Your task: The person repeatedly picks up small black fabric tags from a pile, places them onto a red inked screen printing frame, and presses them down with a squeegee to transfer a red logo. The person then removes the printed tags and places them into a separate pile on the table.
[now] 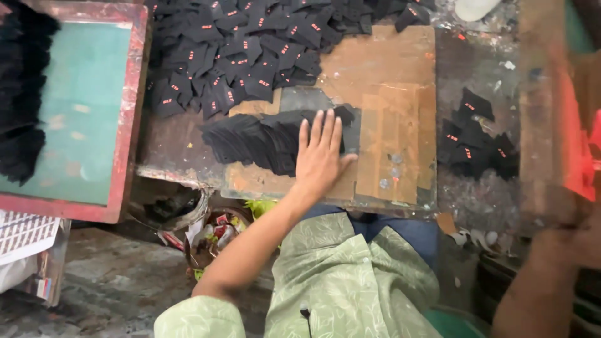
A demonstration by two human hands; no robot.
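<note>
Left hand [321,155] pressed flat on a fanned stack of black fabric pieces [263,141].
Fingers spread, palm down on the stack's right end, atop a worn brown board [388,81] on the surface. Right hand [579,235] blurred at the right edge, grip impossible to tell, beside a blurred wooden printing frame [544,112]. Printed black pieces with orange marks [250,44] heaped behind; green screen frame [81,112] at left.
</note>
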